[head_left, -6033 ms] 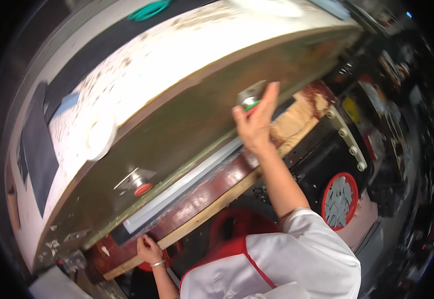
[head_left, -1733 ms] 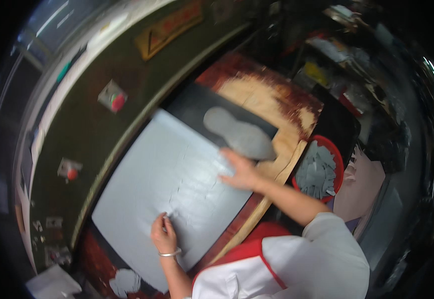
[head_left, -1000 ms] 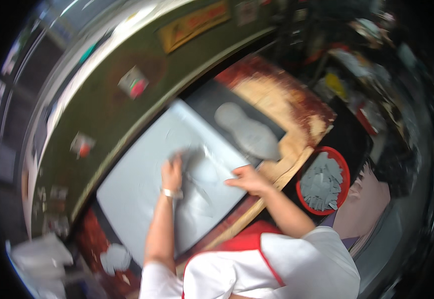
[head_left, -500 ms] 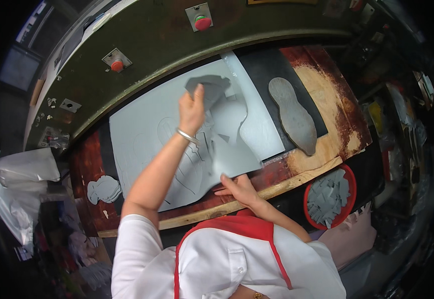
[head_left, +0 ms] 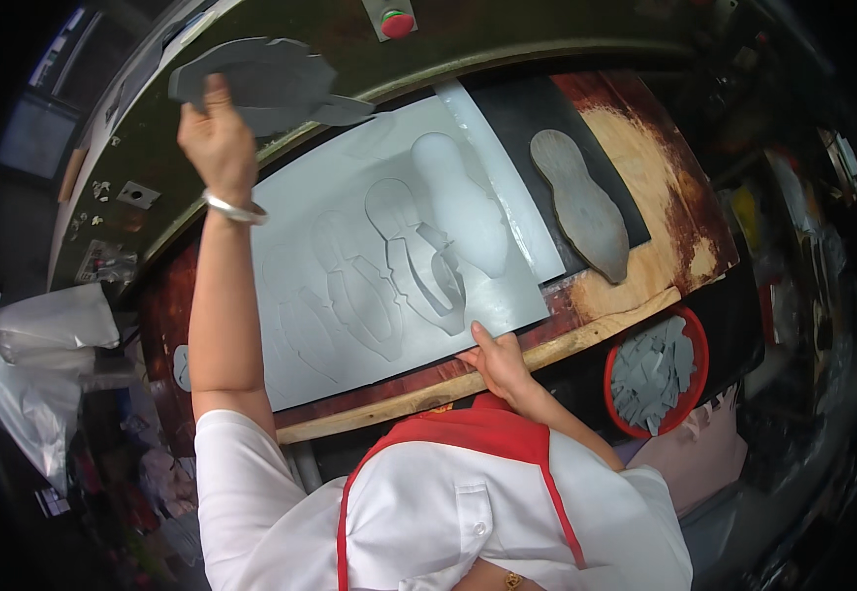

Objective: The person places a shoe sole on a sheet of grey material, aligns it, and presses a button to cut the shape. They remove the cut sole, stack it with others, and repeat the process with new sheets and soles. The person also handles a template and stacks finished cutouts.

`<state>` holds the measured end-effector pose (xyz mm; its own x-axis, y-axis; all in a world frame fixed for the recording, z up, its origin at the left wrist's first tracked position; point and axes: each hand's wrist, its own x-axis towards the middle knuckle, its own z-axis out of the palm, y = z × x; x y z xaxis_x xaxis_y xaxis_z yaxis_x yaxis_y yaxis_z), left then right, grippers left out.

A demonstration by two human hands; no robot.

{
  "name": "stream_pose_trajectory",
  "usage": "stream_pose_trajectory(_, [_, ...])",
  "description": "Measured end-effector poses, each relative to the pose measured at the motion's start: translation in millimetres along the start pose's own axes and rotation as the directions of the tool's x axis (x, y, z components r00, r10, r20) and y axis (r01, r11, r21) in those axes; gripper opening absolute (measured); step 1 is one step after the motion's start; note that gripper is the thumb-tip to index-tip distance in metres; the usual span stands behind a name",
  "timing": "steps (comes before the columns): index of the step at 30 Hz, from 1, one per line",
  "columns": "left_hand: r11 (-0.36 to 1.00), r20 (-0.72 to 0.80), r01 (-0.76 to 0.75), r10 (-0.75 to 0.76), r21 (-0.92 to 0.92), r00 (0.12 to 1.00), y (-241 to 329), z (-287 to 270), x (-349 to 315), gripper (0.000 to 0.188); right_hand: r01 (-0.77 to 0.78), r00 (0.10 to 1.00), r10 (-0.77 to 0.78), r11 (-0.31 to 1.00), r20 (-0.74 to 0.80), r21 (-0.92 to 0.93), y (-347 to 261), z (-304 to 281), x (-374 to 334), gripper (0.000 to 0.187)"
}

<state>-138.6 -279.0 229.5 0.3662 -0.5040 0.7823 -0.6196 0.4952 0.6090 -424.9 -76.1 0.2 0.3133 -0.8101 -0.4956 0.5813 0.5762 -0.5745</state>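
My left hand [head_left: 218,143], a bangle at its wrist, is raised at the upper left. It grips a thin, darker grey sheet piece [head_left: 276,84] with an uneven outline. My right hand [head_left: 499,362] is at the near edge of a large pale grey sheet [head_left: 349,182], thumb on top and fingers partly hidden at the edge. Several sole-like outlines are cut into this sheet in a row. At the row's right end lies a whitish sole-like shape [head_left: 463,217]. Small grey flaps stand up at the neighbouring cut outline.
A grey sole-shaped block [head_left: 579,212] lies on a black mat [head_left: 507,128] to the right. A red tub [head_left: 702,369] of grey scraps stands below the table's right end. Behind is a green machine beam with a red button [head_left: 398,25]. Plastic bags [head_left: 49,325] hang at the left.
My left hand has swung up and left with the grey piece, off the sheet. The large sheet has shifted right and now lies flatter, uncovering its cut outlines. My right hand stays at its edge.
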Motion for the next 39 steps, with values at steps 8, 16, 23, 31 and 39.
stream_pose_trajectory(8, [0.908, 0.274, -0.35, 0.284, 0.231, 0.919, 18, -34, -18, 0.023, -0.001, 0.999, 0.004, 0.997, -0.039, 0.076, -10, 13, -8, 0.034])
stream_pose_trajectory(16, [0.988, 0.814, -0.13, 0.142, -0.082, 0.564, 23, -27, -245, 0.058, -0.032, 0.998, 0.018, 0.963, 0.055, 0.267, -20, 28, -17, 0.028])
stream_pose_trajectory(23, [0.961, 0.864, -0.191, 0.264, -0.2, 0.429, -2, -30, -223, 0.072, -0.08, 0.987, 0.028, 0.938, 0.156, 0.337, -20, 39, -18, 0.027])
stream_pose_trajectory(31, [0.96, 0.886, -0.198, 0.262, -0.198, 0.382, -8, -19, -239, 0.059, 0.396, 0.896, -0.41, 0.912, -0.169, -0.111, 0, 38, -7, 0.02])
stream_pose_trajectory(39, [0.908, 0.779, -0.218, 0.419, -0.357, 0.466, -23, -41, -227, 0.041, 0.397, 0.836, -0.444, 0.895, -0.322, -0.202, 7, 42, -1, 0.017])
